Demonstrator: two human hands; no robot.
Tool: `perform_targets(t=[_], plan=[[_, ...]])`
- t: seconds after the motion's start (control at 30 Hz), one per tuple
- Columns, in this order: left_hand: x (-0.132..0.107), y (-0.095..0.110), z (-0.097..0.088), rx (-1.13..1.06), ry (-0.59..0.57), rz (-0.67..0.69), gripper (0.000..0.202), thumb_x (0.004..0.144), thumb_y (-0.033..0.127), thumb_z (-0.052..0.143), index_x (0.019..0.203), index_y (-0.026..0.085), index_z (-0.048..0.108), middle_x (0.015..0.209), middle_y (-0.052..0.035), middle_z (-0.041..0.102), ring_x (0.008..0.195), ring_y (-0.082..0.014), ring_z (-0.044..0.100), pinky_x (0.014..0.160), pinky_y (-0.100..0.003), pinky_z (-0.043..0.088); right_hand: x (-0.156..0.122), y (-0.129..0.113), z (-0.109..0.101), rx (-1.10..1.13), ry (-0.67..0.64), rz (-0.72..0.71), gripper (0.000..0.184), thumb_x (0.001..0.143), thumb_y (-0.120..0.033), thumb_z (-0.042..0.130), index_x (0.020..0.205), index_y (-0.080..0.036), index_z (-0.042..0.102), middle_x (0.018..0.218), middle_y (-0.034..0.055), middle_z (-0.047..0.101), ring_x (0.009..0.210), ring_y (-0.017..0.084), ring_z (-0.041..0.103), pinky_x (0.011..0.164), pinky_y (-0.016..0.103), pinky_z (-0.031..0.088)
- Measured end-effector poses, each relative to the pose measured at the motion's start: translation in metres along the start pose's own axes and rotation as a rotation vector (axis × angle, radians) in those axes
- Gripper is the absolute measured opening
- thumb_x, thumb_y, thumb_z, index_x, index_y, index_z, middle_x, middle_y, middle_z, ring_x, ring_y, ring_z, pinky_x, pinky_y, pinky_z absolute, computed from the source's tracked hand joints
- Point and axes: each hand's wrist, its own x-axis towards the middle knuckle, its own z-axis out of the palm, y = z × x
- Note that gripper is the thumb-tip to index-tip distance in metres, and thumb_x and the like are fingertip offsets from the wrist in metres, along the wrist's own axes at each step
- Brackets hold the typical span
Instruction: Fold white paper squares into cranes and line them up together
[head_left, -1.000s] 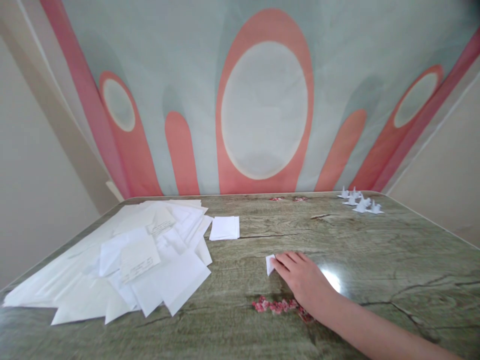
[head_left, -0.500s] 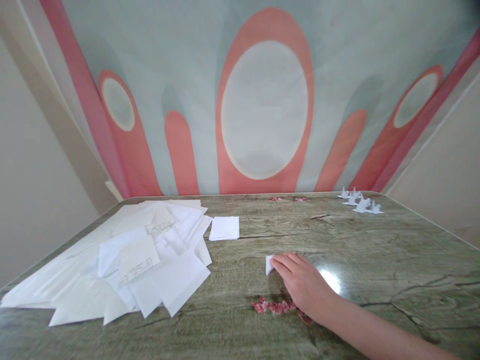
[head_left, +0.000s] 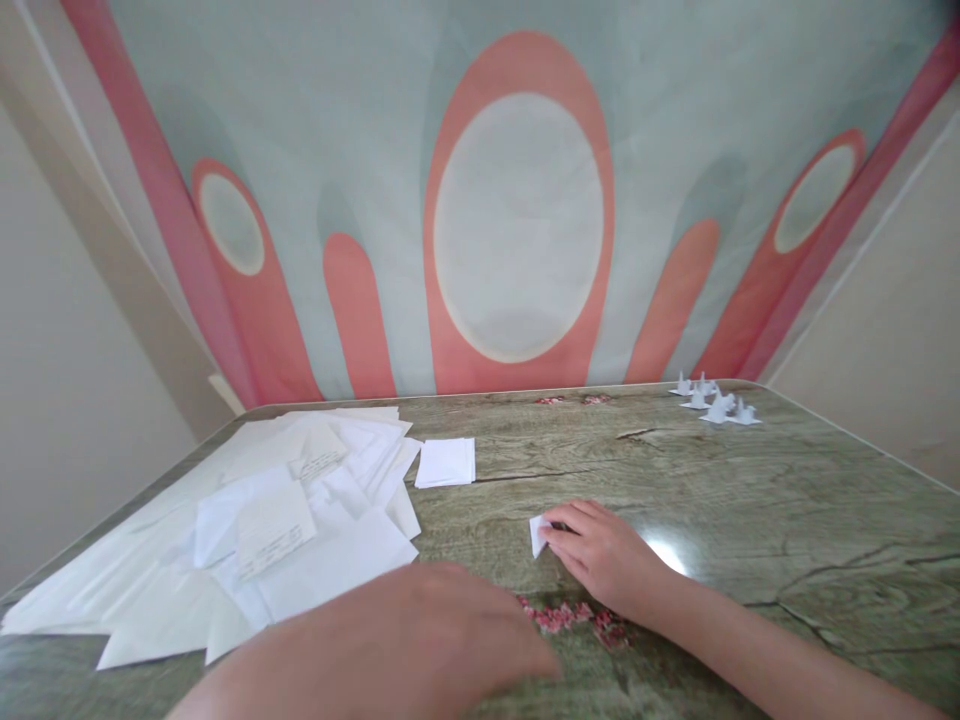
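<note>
My right hand (head_left: 604, 555) rests on the table with its fingers pressed down on a small folded white paper piece (head_left: 537, 534) that sticks out at its fingertips. My left hand (head_left: 405, 645) is close to the camera at the bottom of the view, blurred, with its fingers pointing right toward the right hand; it holds nothing that I can see. A small stack of white paper squares (head_left: 446, 462) lies beyond both hands.
A big loose heap of white sheets and envelopes (head_left: 247, 525) covers the table's left side. Several small folded paper figures (head_left: 712, 405) stand at the far right corner. The green wood-grain table (head_left: 787, 500) has pink flower prints; a patterned curtain hangs behind.
My left hand has come into view from the bottom, moving toward the right hand. The right hand has stayed on the paper piece. The camera has tilted slightly.
</note>
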Motion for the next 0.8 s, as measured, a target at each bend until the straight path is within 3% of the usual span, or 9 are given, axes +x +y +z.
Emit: perform_targets(t=[0.07,0.13,0.23,0.33,0.5,0.8], plan=[[0.038,-0.012,0.000,-0.086,-0.073,0.007,0.028,0.092,0.034,0.039,0.114,0.026,0.054,0.111,-0.0023,0.059,0.101,-0.0183,0.055,0.088,-0.028,0.043,0.001,0.000,0.000,0.004,-0.006,-0.011,0.022,0.088,-0.014,0.046,0.099,-0.020,0.063,0.098,0.0060,0.063,0.092,0.019,0.054,0.082,0.033,0.043],[0.071,-0.020,0.009,-0.123,-0.065,-0.080,0.030,0.091,0.030,0.039,0.117,0.019,0.052,0.111,-0.0071,0.059,0.104,-0.0208,0.053,0.091,-0.032,0.042,0.001,0.001,0.000,0.004,-0.007,-0.022,0.021,0.089,-0.016,0.045,0.098,-0.020,0.063,0.097,0.0065,0.064,0.091,0.019,0.055,0.080,0.034,0.044],[0.092,-0.022,0.033,-0.120,-0.081,-0.168,0.026,0.089,0.024,0.041,0.110,0.017,0.055,0.108,-0.0086,0.058,0.103,-0.0217,0.053,0.091,-0.034,0.042,0.002,0.003,-0.001,0.010,-0.015,-0.038,0.021,0.089,-0.019,0.044,0.098,-0.019,0.064,0.097,0.0068,0.064,0.092,0.020,0.055,0.080,0.035,0.044],[0.088,-0.016,0.058,-0.075,-0.071,-0.188,0.026,0.088,0.028,0.045,0.110,0.017,0.054,0.113,-0.0081,0.056,0.108,-0.0232,0.050,0.095,-0.037,0.039,0.001,0.003,-0.002,0.019,-0.027,-0.044,0.020,0.088,-0.017,0.047,0.096,-0.018,0.065,0.098,0.0070,0.065,0.093,0.021,0.055,0.081,0.036,0.045],[0.074,-0.010,0.081,-0.020,-0.052,-0.193,0.053,0.088,0.047,0.043,0.132,0.017,0.037,0.136,-0.0083,0.042,0.126,-0.0260,0.034,0.104,-0.040,0.030,0.000,0.001,-0.005,0.057,0.003,-0.023,0.022,0.086,-0.015,0.047,0.096,-0.018,0.066,0.101,0.0073,0.065,0.097,0.021,0.055,0.086,0.037,0.044],[0.074,-0.006,0.073,0.018,-0.120,-0.170,0.056,0.090,0.054,0.031,0.130,0.018,0.042,0.138,-0.0099,0.039,0.128,-0.0264,0.033,0.106,-0.042,0.026,-0.003,0.016,0.001,0.117,0.041,0.108,0.035,0.079,-0.005,0.043,0.104,-0.016,0.066,0.106,0.0076,0.064,0.099,0.020,0.054,0.090,0.035,0.044]])
